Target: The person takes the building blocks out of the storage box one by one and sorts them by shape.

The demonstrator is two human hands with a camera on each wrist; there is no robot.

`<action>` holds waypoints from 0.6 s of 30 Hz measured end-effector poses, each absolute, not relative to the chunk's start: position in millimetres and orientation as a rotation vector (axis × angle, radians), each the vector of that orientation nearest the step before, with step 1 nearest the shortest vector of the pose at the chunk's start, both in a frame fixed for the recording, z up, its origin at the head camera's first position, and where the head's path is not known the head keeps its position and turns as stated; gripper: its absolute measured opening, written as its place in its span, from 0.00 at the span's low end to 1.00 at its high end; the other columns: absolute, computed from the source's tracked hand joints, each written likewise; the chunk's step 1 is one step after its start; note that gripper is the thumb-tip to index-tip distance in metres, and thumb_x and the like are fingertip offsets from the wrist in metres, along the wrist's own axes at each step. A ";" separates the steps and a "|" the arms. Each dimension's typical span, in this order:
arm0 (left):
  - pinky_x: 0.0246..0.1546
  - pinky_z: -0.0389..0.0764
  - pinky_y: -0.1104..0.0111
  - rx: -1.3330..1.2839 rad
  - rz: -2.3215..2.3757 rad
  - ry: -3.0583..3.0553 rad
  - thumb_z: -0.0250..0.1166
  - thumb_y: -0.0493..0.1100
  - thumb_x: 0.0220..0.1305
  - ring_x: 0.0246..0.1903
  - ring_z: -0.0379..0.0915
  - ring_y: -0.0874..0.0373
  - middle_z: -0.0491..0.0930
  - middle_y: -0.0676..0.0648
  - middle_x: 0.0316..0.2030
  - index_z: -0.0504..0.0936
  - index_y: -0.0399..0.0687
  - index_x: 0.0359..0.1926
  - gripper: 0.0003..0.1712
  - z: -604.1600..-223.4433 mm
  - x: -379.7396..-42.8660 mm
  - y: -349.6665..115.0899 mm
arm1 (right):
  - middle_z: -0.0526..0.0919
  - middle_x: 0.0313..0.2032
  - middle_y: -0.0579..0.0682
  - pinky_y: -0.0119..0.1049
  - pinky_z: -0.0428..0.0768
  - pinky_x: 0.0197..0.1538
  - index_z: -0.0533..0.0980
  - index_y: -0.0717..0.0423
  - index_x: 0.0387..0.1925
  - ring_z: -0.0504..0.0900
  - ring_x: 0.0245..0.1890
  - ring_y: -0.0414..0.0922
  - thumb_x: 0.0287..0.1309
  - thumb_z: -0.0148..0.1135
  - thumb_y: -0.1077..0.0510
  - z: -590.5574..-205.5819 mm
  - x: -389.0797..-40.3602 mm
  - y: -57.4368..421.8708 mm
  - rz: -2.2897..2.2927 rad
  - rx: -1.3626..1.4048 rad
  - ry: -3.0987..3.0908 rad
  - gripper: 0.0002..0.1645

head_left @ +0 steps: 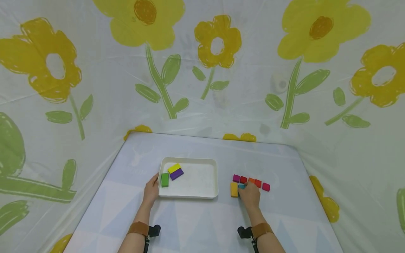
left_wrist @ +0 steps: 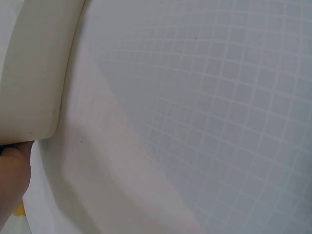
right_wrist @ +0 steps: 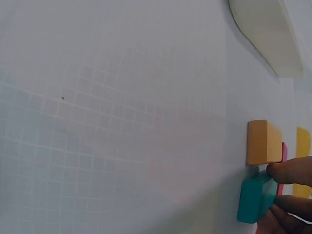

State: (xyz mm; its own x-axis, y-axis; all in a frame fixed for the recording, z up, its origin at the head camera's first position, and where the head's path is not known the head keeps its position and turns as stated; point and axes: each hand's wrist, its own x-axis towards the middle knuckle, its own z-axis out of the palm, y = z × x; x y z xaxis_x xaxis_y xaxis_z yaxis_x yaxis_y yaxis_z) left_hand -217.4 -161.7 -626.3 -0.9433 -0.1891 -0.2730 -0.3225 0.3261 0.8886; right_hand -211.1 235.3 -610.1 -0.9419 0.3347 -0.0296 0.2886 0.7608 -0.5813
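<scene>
Teal block in the right hand's grasp, left hand at the tray

Right hand [head_left: 251, 196]: thumb and fingertips pinch a teal rectangular block [right_wrist: 251, 202] at the right-hand cluster, well apart from the tray. Whether the block is clear of the table cannot be told.

Left hand [head_left: 151, 189]: against the left end of a shallow white rectangular tray [head_left: 190, 196]. Contact shows at the wall; whether the fingers curl round it cannot be told.

Around and in the way: an orange-yellow rectangular block [head_left: 234, 189] stands just beside the teal one, on the tray side, so it lies between that block and the tray. Behind runs a slanting row of small blocks: magenta [head_left: 236, 178], red [head_left: 243, 180], orange [head_left: 251, 180], orange-red [head_left: 258, 183], crimson [head_left: 266, 187], the last a little apart. From the head view the right hand partly hides this row.

In the tray, left part: a green block [head_left: 165, 180] near the end wall, a yellow block [head_left: 174, 168] lying alongside a purple block [head_left: 176, 174], both slanted.

Surroundings: pale blue-and-white patterned table [head_left: 196, 225]; white cloth backdrop [head_left: 246, 102] printed with yellow flowers and green leaves. Brown strap on each wrist, with a black fitting.
</scene>
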 end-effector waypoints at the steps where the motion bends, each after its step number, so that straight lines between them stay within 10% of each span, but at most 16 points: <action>1: 0.77 0.54 0.44 -0.478 1.693 2.459 0.37 0.37 0.78 0.76 0.46 0.34 0.54 0.33 0.75 0.55 0.40 0.76 0.28 -626.3 -217.1 -161.6 | 0.86 0.44 0.68 0.50 0.89 0.44 0.80 0.72 0.48 0.84 0.34 0.54 0.54 0.66 0.60 -610.4 -210.9 235.3 0.930 -0.507 -2.876 0.22; 11: 0.77 0.53 0.43 -0.480 1.699 2.440 0.37 0.37 0.78 0.76 0.46 0.34 0.54 0.33 0.75 0.55 0.40 0.76 0.28 -625.9 -217.4 -160.7 | 0.84 0.29 0.64 0.37 0.83 0.28 0.82 0.70 0.41 0.77 0.23 0.48 0.54 0.62 0.58 -611.9 -212.7 234.8 0.901 -0.527 -2.857 0.18; 18: 0.77 0.53 0.43 -0.485 1.704 2.447 0.37 0.37 0.78 0.76 0.46 0.33 0.54 0.32 0.75 0.55 0.40 0.76 0.28 -626.4 -217.2 -161.6 | 0.88 0.36 0.63 0.51 0.88 0.43 0.83 0.68 0.40 0.85 0.35 0.56 0.57 0.61 0.59 -598.4 -223.0 201.1 0.758 -0.269 -2.813 0.15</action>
State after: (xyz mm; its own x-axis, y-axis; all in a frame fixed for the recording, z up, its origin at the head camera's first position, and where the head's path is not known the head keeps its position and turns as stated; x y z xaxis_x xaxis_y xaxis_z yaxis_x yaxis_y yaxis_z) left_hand -217.2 -161.6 -626.4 -0.9414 -0.1911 -0.2778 -0.3268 0.3145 0.8912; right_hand -223.0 201.1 -598.4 -0.9600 0.2303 0.1594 0.1191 0.8507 -0.5119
